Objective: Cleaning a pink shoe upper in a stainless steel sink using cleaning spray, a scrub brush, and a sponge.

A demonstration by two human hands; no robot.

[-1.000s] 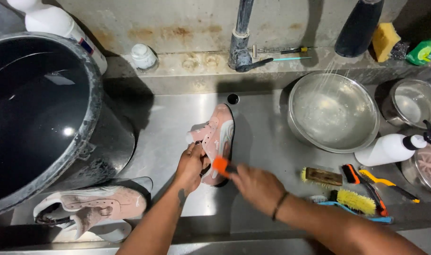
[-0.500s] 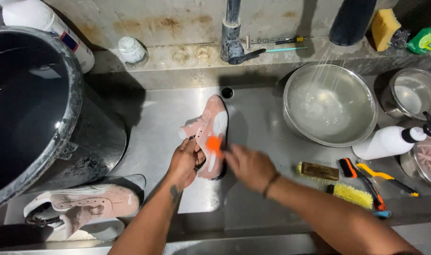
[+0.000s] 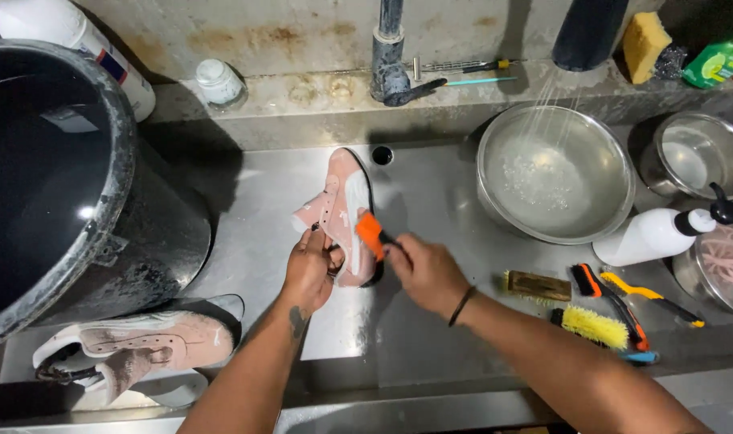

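A pink and white shoe [image 3: 342, 213] lies on its side in the middle of a stainless steel counter [image 3: 439, 201], toe pointing away toward a small round drain hole [image 3: 382, 155]. The left hand [image 3: 309, 269] is closed around the heel end of the shoe, fingers curled into its opening, steadying it. The right hand [image 3: 427, 272], with a dark band at the wrist, is closed around the handle of a small orange-headed brush [image 3: 371, 234], and the brush head presses against the shoe's white side panel.

To the right of the shoe sits a large metal bowl [image 3: 555, 173] with water streaming into it. Just beyond that, a smaller metal bowl [image 3: 696, 153] stands near a white pump bottle [image 3: 656, 233] lying on its side. In front of the bowls, near the right forearm, several brushes lie together: a wooden-backed brush [image 3: 539, 285], a yellow-bristled brush [image 3: 595, 325], and an orange and black brush [image 3: 604, 293].

To the left, a big black bucket [image 3: 85, 209] fills the corner. Below it, at the counter's front edge, a second pink shoe [image 3: 133, 345] lies on its side. At the back, a tap [image 3: 389, 52] rises from a stained ledge, with a yellow sponge [image 3: 644, 44] further right.
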